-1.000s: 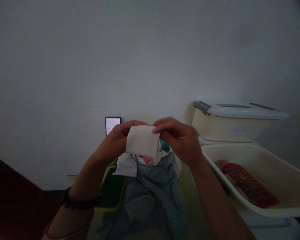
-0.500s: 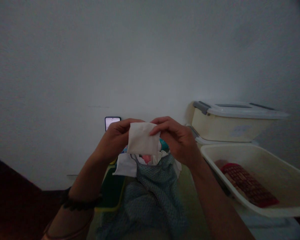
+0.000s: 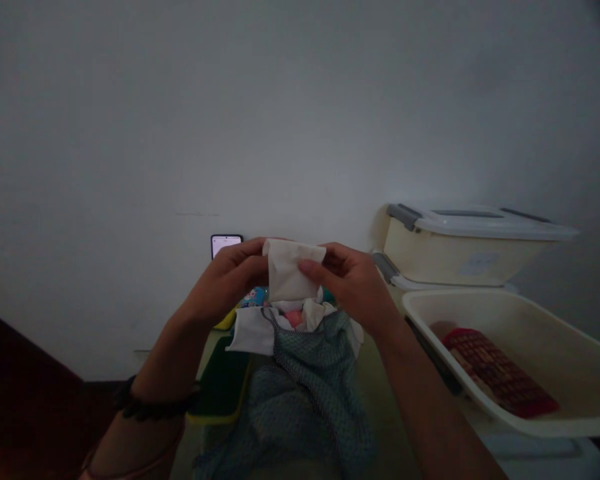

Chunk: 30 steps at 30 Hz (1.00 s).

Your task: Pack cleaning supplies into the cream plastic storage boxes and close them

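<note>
Between my two hands hangs a small folded white cloth [image 3: 293,273], held up at chest height. My left hand [image 3: 235,270] grips its left edge, with the fingertips hidden behind the fabric. On the front face rests the thumb of my right hand [image 3: 357,280], while its fingers pass behind. Below lies a teal mesh laundry bag [image 3: 313,360] with white and pink cloth pieces [image 3: 295,319] at its mouth. Another white cloth [image 3: 253,330] lies over the bag's left side.
A phone [image 3: 226,245] with a lit screen stands against the wall. Left of the bag is a dark green pad with yellow edging [image 3: 225,380]. To the right, an open cream bin [image 3: 530,307] holds a red patterned item [image 3: 500,373]; a lidded cream box [image 3: 460,253] stands behind it.
The white cloth has shifted slightly right and its top left corner now curls over. My right thumb has come round onto its front, where fingers lay before.
</note>
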Each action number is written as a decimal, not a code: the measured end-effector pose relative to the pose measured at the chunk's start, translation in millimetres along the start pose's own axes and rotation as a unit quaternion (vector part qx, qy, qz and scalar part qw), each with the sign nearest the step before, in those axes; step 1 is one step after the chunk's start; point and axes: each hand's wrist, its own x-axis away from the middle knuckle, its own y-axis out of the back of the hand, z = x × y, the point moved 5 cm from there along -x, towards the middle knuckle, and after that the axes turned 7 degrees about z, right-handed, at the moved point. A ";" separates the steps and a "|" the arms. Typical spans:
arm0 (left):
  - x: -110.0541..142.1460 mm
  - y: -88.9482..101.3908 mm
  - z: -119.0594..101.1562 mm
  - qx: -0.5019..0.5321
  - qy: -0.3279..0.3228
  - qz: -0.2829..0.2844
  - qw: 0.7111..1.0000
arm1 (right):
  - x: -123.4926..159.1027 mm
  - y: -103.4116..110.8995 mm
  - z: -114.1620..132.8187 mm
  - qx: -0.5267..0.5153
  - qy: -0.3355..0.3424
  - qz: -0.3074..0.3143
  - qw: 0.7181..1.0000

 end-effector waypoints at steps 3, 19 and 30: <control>1.2 0.0 -0.5 0.060 0.010 0.032 0.998 | 1.1 2.8 3.0 0.015 0.001 -0.012 1.000; -2.7 8.2 7.1 0.012 -0.015 -0.091 0.996 | -1.1 7.3 2.6 0.088 0.026 -0.055 0.994; 0.5 3.9 -7.0 -0.194 -0.048 -0.087 0.976 | -0.5 11.8 -1.8 0.079 -0.006 -0.057 0.995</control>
